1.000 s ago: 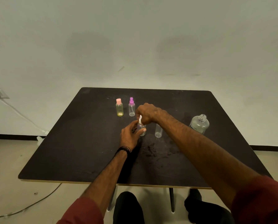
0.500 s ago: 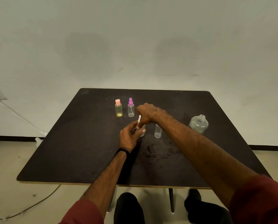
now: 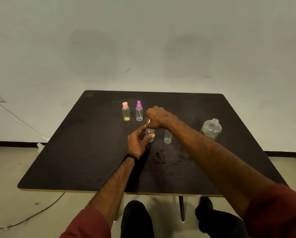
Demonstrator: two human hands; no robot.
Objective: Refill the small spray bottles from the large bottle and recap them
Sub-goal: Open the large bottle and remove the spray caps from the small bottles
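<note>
Between the two hands, near the middle of the dark table (image 3: pixel 92 152), stands a small clear spray bottle (image 3: pixel 151 136). The left hand (image 3: pixel 138 141) wraps its body, thumb and fingers pressed against the plastic to steady it. The right hand (image 3: pixel 156 119) sits directly above, fingers bunched over the neck around a white spray top (image 3: pixel 149 120), of which only a sliver shows. This looks like the recapping step: seating or twisting the pump head onto the bottle. Whether it is threaded on yet cannot be told.

Just right of the grip stands an uncapped clear bottle (image 3: pixel 168 137), and farther right the large bottle (image 3: pixel 211 129), open at the neck. Beyond the grip stand a purple-topped spray bottle (image 3: pixel 139 111) and a pink-capped yellow bottle (image 3: pixel 126 112).

Next, I judge, the top needs turning until snug while the left hand resists, then attention passes to the uncapped bottle.

The large bottle carries dark lettering, partly turned away and too small to read; no other writing shows.
</note>
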